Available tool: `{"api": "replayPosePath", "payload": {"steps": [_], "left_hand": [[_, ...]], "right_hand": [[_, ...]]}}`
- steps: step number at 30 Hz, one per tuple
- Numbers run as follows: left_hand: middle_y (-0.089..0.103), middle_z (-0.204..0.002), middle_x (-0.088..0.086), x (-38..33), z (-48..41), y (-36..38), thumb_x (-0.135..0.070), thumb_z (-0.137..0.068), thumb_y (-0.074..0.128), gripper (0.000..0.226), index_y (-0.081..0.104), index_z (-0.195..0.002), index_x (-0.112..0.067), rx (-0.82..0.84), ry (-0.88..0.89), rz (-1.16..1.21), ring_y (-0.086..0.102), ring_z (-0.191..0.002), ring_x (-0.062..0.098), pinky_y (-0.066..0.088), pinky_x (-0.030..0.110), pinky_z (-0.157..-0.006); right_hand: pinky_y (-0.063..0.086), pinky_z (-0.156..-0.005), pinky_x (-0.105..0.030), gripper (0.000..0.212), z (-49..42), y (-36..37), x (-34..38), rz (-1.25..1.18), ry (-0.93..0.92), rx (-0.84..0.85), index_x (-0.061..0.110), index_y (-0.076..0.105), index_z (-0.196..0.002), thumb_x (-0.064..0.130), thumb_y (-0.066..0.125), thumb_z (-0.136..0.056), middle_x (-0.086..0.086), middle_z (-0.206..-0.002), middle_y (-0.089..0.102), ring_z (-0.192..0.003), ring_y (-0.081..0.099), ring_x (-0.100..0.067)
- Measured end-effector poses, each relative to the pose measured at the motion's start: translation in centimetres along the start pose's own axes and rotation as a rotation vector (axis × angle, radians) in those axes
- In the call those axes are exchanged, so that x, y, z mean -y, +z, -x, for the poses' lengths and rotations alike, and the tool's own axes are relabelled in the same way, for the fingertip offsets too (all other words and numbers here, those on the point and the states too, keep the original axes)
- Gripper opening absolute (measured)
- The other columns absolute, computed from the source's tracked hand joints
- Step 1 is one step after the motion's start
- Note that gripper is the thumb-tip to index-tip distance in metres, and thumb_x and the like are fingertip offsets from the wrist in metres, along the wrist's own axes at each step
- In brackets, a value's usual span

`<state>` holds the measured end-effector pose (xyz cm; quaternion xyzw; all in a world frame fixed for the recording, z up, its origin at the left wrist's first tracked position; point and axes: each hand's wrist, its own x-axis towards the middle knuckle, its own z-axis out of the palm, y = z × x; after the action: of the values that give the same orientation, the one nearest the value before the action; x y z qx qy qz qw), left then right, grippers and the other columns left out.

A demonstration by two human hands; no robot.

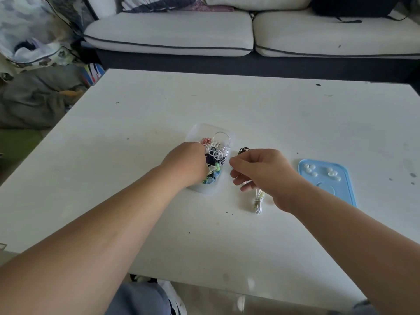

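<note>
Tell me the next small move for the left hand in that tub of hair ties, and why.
Probably lift one tie clear of the tangle. The left hand is dug into the clear tub, fingertips hidden among the hair ties. The right hand pinches a thin pale band beside it. A black tie and a white bundle lie outside, so sorting seems under way.

your left hand (186, 164) and right hand (261, 171) are bare, and both forearms run uncovered all the way to the lower edge of the view. at the bottom, grey-blue cloth (138, 301) covers your left leg, and a small patch of grey fabric (363, 308) shows over the right one. just beside the left leg you wear a shoe (175, 298), white with black panels.
</note>
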<state>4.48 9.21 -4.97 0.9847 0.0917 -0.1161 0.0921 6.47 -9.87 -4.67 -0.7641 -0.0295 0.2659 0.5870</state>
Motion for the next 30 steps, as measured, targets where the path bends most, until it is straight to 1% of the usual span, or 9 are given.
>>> {"api": "replayPosePath", "payload": {"steps": [4, 8, 11, 14, 18, 21, 24, 26, 30], "left_hand": [[0.047, -0.095, 0.002, -1.9, 0.9, -0.7, -0.008, -0.087, 0.054, 0.014, 0.045, -0.084, -0.017, -0.122, 0.035, -0.093, 0.046, -0.093, 0.026, 0.039, 0.035, -0.069], [0.057, -0.11, 0.002, -5.2, 1.8, -0.2, -0.009, -0.088, 0.058, 0.011, 0.059, -0.099, -0.013, -0.368, 0.304, 0.0, 0.053, -0.106, 0.028, 0.049, 0.04, -0.069], [0.063, -0.092, 0.001, -7.9, 2.7, 1.3, -0.02, -0.09, 0.061, 0.003, 0.059, -0.091, -0.018, -0.201, 0.362, 0.152, 0.064, -0.088, 0.028, 0.052, 0.037, -0.07], [0.057, -0.081, -0.005, -9.7, 2.9, 3.3, -0.039, -0.093, 0.064, 0.024, 0.047, -0.092, -0.022, 0.003, 0.329, 0.135, 0.061, -0.084, 0.025, 0.045, 0.032, -0.07], [0.054, -0.082, -0.011, -10.0, 1.9, 4.6, -0.056, -0.089, 0.065, 0.041, 0.039, -0.1, -0.027, 0.112, 0.215, 0.152, 0.057, -0.085, 0.019, 0.042, 0.031, -0.082], [0.065, -0.103, -0.013, -10.6, 1.3, 4.3, -0.046, -0.086, 0.065, 0.034, 0.046, -0.107, -0.028, 0.151, 0.138, 0.201, 0.064, -0.101, 0.015, 0.038, 0.027, -0.091], [0.063, -0.086, -0.017, -11.6, 1.2, 3.2, -0.035, -0.088, 0.064, 0.014, 0.061, -0.098, -0.026, 0.17, 0.076, 0.363, 0.067, -0.08, 0.009, 0.042, 0.025, -0.076], [0.067, -0.078, -0.005, -11.9, 1.1, 2.3, -0.027, -0.087, 0.06, 0.011, 0.068, -0.088, -0.02, 0.176, 0.059, 0.54, 0.064, -0.066, 0.014, 0.055, 0.032, -0.068], [0.07, -0.075, 0.007, -12.8, 1.6, 0.7, -0.01, -0.09, 0.053, 0.019, 0.072, -0.092, -0.011, 0.216, -0.003, 0.801, 0.061, -0.06, 0.016, 0.046, 0.021, -0.05]], "right_hand": [[0.062, -0.072, -0.038, 0.014, 0.3, -2.7, -0.3, 0.109, -0.006, -0.082, 0.003, 0.074, -0.09, 0.016, 0.068, -0.092, -0.014, -0.082, 0.076, -0.068, 0.069, -0.018], [0.062, -0.069, -0.039, 0.014, 0.1, -5.0, -1.0, 0.227, -0.008, -0.137, 0.007, 0.073, -0.088, 0.017, 0.064, -0.093, -0.012, -0.084, 0.077, -0.07, 0.073, -0.02], [0.059, -0.063, -0.033, 0.016, 0.0, -6.2, -1.6, 0.341, 0.009, -0.106, 0.011, 0.073, -0.089, 0.017, 0.06, -0.094, -0.008, -0.08, 0.077, -0.066, 0.07, -0.016], [0.057, -0.059, -0.028, 0.019, 0.2, -7.6, -2.2, 0.46, 0.065, -0.017, 0.013, 0.072, -0.092, 0.022, 0.057, -0.098, -0.006, -0.082, 0.077, -0.066, 0.071, -0.014], [0.062, -0.075, -0.038, 0.02, 0.7, -9.2, -3.2, 0.56, 0.16, 0.103, 0.015, 0.072, -0.09, 0.024, 0.055, -0.093, -0.002, -0.082, 0.078, -0.085, 0.075, -0.027], [0.061, -0.08, -0.04, 0.018, 1.3, -10.1, -3.9, 0.547, 0.159, 0.135, 0.013, 0.072, -0.09, 0.026, 0.06, -0.092, -0.004, -0.086, 0.078, -0.09, 0.074, -0.028], [0.06, -0.082, -0.036, 0.01, 1.9, -10.7, -4.2, 0.542, 0.098, 0.14, 0.019, 0.074, -0.088, 0.027, 0.07, -0.09, -0.001, -0.086, 0.077, -0.082, 0.073, -0.02], [0.059, -0.083, -0.032, 0.008, 2.1, -10.8, -4.2, 0.51, 0.082, 0.124, 0.025, 0.073, -0.089, 0.032, 0.077, -0.087, 0.006, -0.087, 0.074, -0.078, 0.07, -0.011], [0.054, -0.082, -0.026, 0.041, 2.6, -11.1, -4.1, 0.504, 0.061, 0.091, 0.034, 0.065, -0.111, 0.044, 0.085, -0.077, 0.014, -0.096, 0.069, -0.086, 0.067, -0.008]]}}
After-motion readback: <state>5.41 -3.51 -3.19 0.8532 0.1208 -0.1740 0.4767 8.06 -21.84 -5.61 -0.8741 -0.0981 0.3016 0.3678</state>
